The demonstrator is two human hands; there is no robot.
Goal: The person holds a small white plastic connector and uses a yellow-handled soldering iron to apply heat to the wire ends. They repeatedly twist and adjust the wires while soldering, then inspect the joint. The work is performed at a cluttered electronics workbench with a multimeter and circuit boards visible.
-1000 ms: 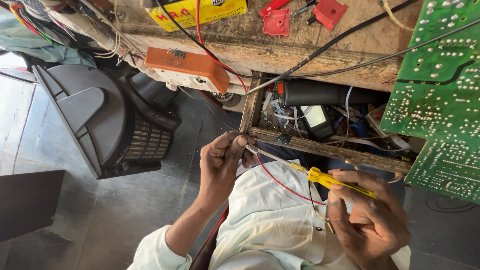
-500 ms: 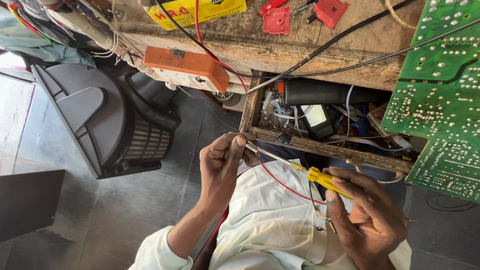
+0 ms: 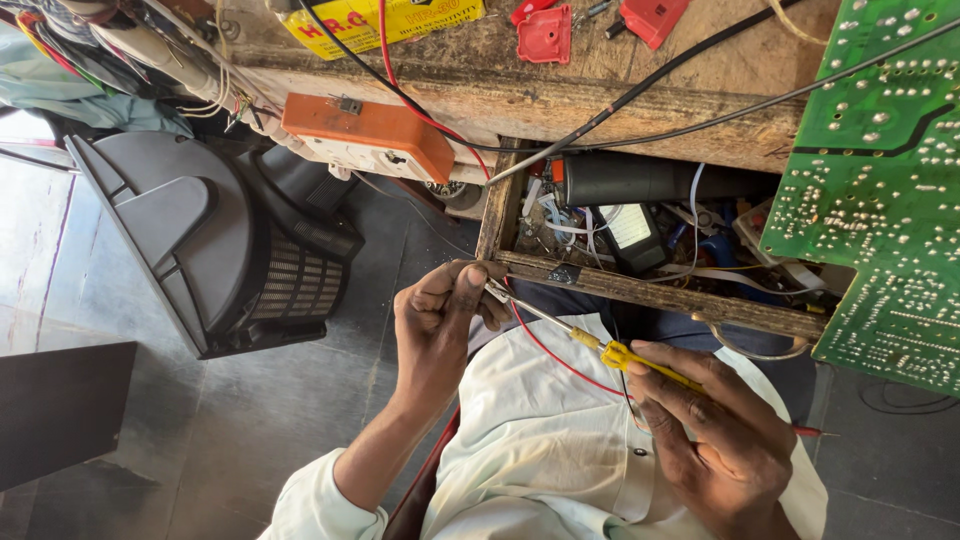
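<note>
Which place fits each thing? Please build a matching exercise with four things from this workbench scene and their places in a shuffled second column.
1. screwdriver
2. circuit board
3. orange box
4. multimeter

a. inside the open drawer
b. at the right edge of the bench
c. in the right hand
d. on the bench's front edge, left of the drawer

Pairs: 1-c, 2-b, 3-d, 4-a

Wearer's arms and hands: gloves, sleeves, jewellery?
Left hand and right hand are bare: no gloves, rings or watch visible. A pale cream cloth sleeve is pushed up toward the left elbow; the right forearm is out of view.
</note>
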